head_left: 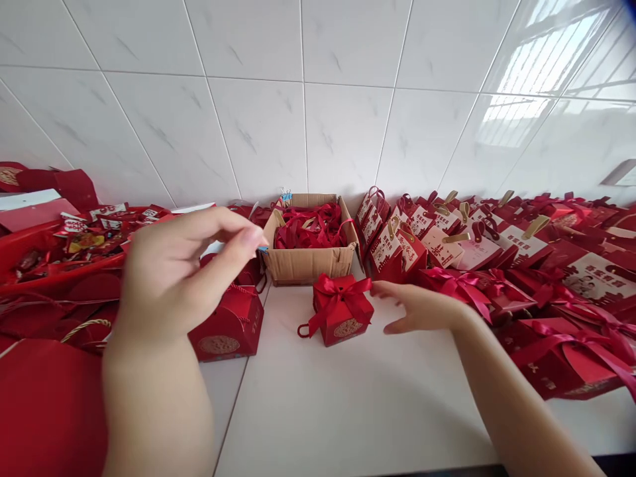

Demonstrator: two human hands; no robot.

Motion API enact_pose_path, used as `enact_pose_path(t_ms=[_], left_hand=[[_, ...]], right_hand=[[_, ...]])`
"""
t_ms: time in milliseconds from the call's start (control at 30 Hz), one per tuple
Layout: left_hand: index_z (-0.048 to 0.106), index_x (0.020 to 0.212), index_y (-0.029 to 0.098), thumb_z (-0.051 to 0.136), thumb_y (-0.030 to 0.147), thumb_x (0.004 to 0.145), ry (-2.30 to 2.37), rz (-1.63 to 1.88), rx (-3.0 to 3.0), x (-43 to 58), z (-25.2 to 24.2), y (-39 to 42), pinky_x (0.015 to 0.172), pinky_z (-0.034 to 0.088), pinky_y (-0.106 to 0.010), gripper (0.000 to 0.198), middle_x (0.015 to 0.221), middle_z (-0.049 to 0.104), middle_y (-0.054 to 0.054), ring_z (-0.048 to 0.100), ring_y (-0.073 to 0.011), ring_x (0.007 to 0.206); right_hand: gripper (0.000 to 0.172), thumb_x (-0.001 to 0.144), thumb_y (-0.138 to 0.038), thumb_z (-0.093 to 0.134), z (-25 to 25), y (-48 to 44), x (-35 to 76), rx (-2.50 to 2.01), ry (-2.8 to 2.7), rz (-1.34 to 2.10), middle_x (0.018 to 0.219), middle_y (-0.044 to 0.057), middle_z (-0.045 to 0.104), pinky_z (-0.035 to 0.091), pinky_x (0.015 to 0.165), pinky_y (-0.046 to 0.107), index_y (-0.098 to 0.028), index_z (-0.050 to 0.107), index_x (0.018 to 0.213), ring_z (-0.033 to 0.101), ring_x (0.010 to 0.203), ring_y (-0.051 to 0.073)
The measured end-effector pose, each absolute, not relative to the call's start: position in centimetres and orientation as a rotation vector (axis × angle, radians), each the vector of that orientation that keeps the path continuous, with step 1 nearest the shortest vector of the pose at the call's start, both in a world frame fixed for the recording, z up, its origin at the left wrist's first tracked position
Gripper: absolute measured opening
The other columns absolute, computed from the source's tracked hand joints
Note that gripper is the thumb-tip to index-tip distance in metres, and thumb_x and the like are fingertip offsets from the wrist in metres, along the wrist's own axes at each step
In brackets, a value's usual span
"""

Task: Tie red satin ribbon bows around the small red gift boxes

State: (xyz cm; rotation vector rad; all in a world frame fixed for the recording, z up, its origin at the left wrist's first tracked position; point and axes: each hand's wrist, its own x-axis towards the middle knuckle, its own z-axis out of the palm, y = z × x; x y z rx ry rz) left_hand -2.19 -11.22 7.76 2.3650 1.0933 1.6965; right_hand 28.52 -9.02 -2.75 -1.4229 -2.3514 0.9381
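A small red gift box (342,318) tied with a red ribbon bow (342,296) stands on the white table. Just to its right is my right hand (417,308), fingers stretched apart and holding nothing; whether a fingertip touches the bow I cannot tell. My left hand (186,271) is raised at the left, thumb and forefinger closed in a pinch. A tiny blue bit shows at its fingertips, but I cannot make out whether it is held. Below and behind this hand sits another red gift box (231,331) with a twisted cord.
A cardboard box (311,265) of red ribbons and straps stands against the tiled wall (352,132). At the left is a red tray (59,275) of wrapped sweets. Rows of red and white gift boxes (531,245) fill the right, ribboned ones (571,358) in front.
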Motion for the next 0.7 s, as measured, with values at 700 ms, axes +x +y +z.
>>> enact_pose_path(t_ms=[700], left_hand=[[0.060,0.066,0.021,0.056,0.022,0.080,0.824,1.769,2.453,-3.1,8.2,-13.1,0.060,0.040,-0.031,0.015,0.069,0.059,-0.001,0.057,-0.0147,0.067]], right_hand=[[0.085,0.057,-0.019,0.074,-7.8,-12.9,25.2,-0.916,-2.055,0.766,0.124,0.009,0.042,0.042,0.098,0.040,-0.027,0.030,0.130,0.048,0.114,0.026]])
